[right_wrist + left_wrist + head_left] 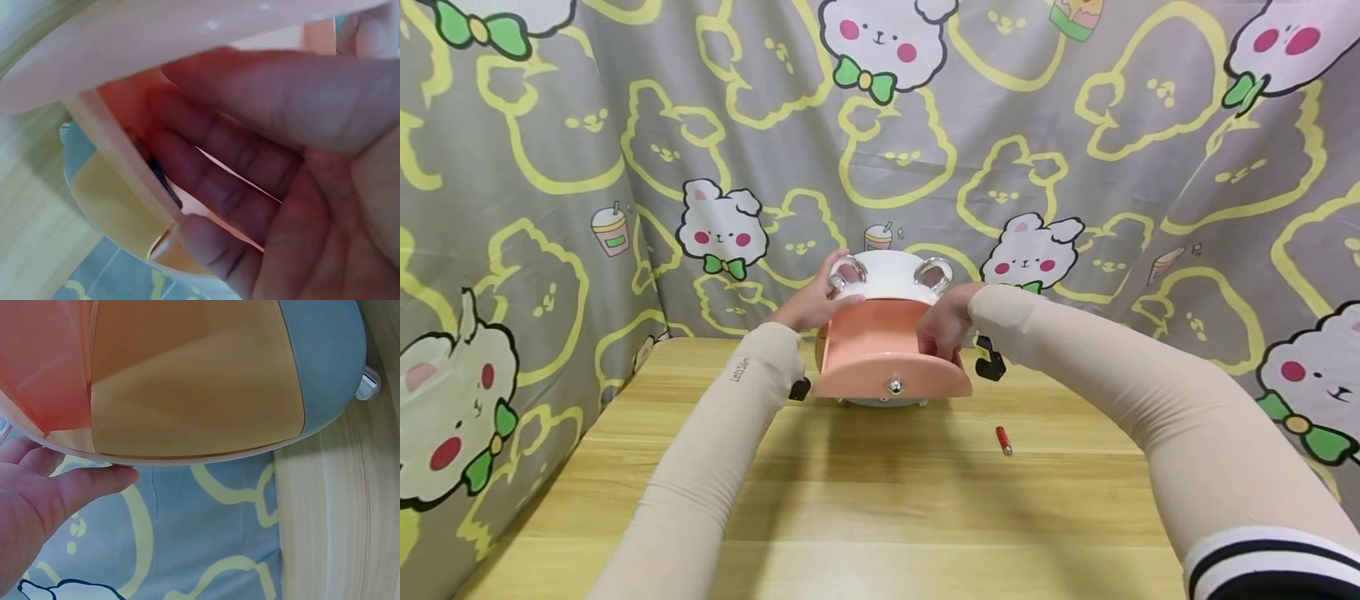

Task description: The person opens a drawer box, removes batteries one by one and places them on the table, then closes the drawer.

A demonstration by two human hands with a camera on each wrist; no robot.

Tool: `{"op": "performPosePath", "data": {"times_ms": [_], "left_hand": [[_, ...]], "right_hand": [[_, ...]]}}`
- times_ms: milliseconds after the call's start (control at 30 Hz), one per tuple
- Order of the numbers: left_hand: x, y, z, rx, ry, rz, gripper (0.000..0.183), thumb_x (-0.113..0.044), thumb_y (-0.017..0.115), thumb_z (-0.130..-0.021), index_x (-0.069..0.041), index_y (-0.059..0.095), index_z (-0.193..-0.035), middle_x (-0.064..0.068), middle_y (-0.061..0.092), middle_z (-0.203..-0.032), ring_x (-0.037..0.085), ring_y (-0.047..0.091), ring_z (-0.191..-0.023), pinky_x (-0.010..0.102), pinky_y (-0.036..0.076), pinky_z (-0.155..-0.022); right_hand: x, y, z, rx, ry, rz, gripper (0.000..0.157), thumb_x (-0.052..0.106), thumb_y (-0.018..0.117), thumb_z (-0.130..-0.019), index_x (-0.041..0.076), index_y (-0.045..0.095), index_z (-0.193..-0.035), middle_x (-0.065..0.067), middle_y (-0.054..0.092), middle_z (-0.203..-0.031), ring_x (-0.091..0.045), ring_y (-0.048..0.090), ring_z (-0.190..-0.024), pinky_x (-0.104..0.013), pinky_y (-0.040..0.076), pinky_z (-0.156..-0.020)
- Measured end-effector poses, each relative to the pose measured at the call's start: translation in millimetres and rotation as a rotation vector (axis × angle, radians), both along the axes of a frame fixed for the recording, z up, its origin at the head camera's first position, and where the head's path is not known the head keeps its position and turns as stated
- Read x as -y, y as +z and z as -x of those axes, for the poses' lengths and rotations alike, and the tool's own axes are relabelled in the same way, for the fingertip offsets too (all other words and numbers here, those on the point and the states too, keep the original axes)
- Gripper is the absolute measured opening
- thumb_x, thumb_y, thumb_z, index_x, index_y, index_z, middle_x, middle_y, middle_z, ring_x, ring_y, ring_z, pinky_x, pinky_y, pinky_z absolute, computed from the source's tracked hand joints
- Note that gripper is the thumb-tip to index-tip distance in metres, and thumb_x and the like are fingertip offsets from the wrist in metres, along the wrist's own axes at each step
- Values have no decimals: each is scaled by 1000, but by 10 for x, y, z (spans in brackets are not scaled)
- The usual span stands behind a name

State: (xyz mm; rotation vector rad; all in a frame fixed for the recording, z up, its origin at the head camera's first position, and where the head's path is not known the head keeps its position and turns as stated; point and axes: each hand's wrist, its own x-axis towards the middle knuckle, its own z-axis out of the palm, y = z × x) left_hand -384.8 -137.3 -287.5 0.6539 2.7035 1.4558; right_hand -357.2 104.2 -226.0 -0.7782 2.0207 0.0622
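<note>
A small drawer box [886, 265] stands on the table, with a white top, two clear ear-shaped loops, a blue-grey base [331, 356] and silvery feet. Its pink drawer [880, 375], with a round silver knob [895, 387], is pulled out toward me. My left hand [820, 298] grips the box's upper left edge by one ear, thumb on top and fingers round behind. Down inside the drawer's right part reaches my right hand [946, 321], its fingers loosely bent and apart from the thumb. A thin dark item [164, 178] lies against the drawer wall beside those fingertips.
A small red cylinder with a silvery end [1003, 440] lies on the wooden table [880, 508], right of the box and nearer me. Behind the table and along its left side hangs a grey patterned curtain [775, 200]. Black camera mounts show at both wrists.
</note>
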Motion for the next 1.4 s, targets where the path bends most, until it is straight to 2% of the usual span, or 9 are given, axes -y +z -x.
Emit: {"op": "performPosePath", "data": {"times_ms": [167, 300, 400, 533, 667, 833, 967, 1167, 1400], "left_hand": [[13, 6, -7, 5, -2, -16, 90, -42, 70, -88, -40, 5, -151, 25, 54, -119, 30, 57, -99, 46, 42, -96], [27, 12, -24, 21, 0, -27, 89, -42, 70, -88, -42, 5, -150, 26, 54, -122, 31, 59, -102, 46, 44, -95], [31, 17, -41, 32, 1, -28, 89, -43, 70, -88, -43, 5, -150, 25, 55, -121, 31, 59, -102, 46, 44, -94], [33, 25, -57, 38, -1, -30, 89, -42, 69, -89, -43, 5, -150, 25, 55, -121, 31, 59, -102, 45, 44, -94], [33, 36, -66, 48, -6, -45, 89, -39, 69, -89, -44, 5, -149, 26, 55, -122, 32, 59, -103, 45, 44, -94], [33, 43, -76, 44, -14, -52, 90, -40, 70, -88, -45, 5, -149, 27, 55, -123, 33, 59, -104, 46, 44, -94], [43, 43, -74, 36, -3, -40, 88, -41, 70, -88, -45, 6, -149, 26, 56, -120, 32, 59, -103, 46, 45, -93], [24, 21, -54, 12, 6, -15, 88, -44, 70, -87, -44, 7, -149, 26, 57, -113, 31, 59, -97, 45, 45, -91], [-19, 8, -47, 30, 18, -21, 89, -47, 71, -85, -45, 8, -149, 26, 48, -132, 33, 54, -111, 48, 40, -100]], "right_hand": [[18, -12, -27, -207, 114, -1, 8, 6, 70, -87, 13, 74, -88, 1, 70, -85, -10, 60, -74, -28, 54, -73], [27, -18, -67, -397, 117, -17, 15, 3, 71, -84, 17, 73, -79, 3, 67, -79, -11, 55, -70, -25, 48, -61], [20, -28, -89, -486, 111, -21, 21, 1, 70, -82, 20, 72, -73, 4, 64, -72, -11, 52, -65, -24, 41, -54], [15, -50, -110, -526, 132, -1, 25, -2, 68, -78, 20, 71, -68, 6, 62, -67, -10, 51, -61, -24, 37, -50], [34, -68, -148, -560, 82, 1, 23, -3, 67, -76, 18, 69, -67, 4, 62, -69, -12, 54, -65, -25, 39, -52], [66, -65, -213, -621, 37, -39, 18, 3, 76, -74, 16, 66, -68, 1, 61, -71, -16, 55, -67, -26, 42, -54], [75, -53, -238, -658, 78, -59, 17, 8, 81, -73, 17, 67, -68, 2, 61, -71, -16, 55, -66, -26, 42, -54], [54, -67, -235, -713, 113, -26, 15, 6, 74, -78, 15, 65, -70, 2, 59, -69, -15, 53, -63, -26, 41, -53], [19, -53, -225, -774, 130, 59, 12, 7, 68, -80, 12, 60, -72, 1, 53, -67, -15, 49, -61, -27, 37, -53]]}}
